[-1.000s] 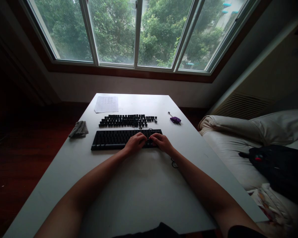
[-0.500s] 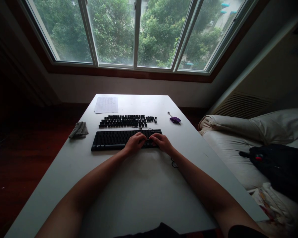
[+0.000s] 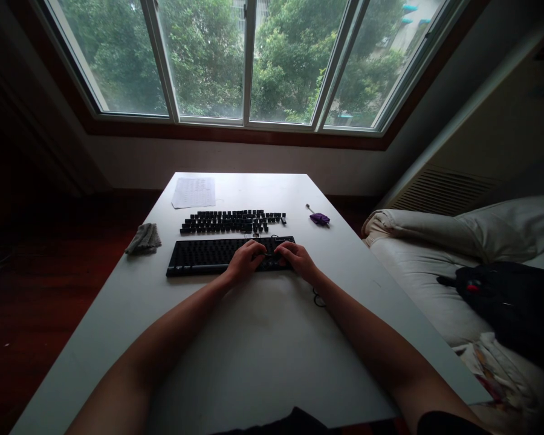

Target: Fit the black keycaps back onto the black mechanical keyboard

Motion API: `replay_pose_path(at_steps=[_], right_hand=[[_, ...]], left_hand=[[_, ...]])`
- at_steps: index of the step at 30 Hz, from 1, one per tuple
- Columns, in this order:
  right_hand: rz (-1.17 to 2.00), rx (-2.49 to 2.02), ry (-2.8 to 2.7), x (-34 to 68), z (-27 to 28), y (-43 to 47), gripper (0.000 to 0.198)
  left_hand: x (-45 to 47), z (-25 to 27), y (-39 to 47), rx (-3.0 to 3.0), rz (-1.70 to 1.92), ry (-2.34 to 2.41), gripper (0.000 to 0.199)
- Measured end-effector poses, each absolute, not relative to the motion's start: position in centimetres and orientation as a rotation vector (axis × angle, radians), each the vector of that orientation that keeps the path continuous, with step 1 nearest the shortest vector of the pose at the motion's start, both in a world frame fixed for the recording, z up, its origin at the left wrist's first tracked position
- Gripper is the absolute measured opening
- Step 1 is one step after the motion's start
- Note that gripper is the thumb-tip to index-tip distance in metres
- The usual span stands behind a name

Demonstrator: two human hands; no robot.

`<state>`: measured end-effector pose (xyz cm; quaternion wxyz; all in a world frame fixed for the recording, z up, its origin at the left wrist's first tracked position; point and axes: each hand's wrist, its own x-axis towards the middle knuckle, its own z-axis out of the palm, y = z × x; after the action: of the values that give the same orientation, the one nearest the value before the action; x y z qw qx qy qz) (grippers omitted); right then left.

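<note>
A black keyboard lies across the white table in front of me. My left hand and my right hand are both over its right part, a small gap apart. Each has its thumb and fingers drawn together in a pinch. Something small and dark shows between the fingertips, too small to name. Just beyond the keyboard, loose black keycaps stand in several rows. The fingers and wrists hide some of the keyboard's right half.
On the table lie a grey cloth at left, a printed sheet at the back and a purple bundle at right. A looped black cord is by my right forearm. A sofa with a dark bag stands right.
My right hand has moved slightly right, so the gap between the hands is a little wider. My left hand and the keyboard are about where they were.
</note>
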<state>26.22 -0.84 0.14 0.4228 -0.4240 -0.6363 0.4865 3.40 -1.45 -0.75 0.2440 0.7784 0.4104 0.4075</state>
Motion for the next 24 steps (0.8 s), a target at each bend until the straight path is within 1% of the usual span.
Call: replay_pose_path(at_steps=[4,24], right_hand=[[1.22,-1.059,-1.584,26.2,0.49,-0.94,0.037],[1.228,-1.056,-1.561,26.31,0.67,-0.95,0.036]], left_hand=[[3.42,-0.71,-1.33,2.1,1.137,1.108,0.016],[3.5,-0.78,-1.36,2.073,1.134,1.179,0.012]])
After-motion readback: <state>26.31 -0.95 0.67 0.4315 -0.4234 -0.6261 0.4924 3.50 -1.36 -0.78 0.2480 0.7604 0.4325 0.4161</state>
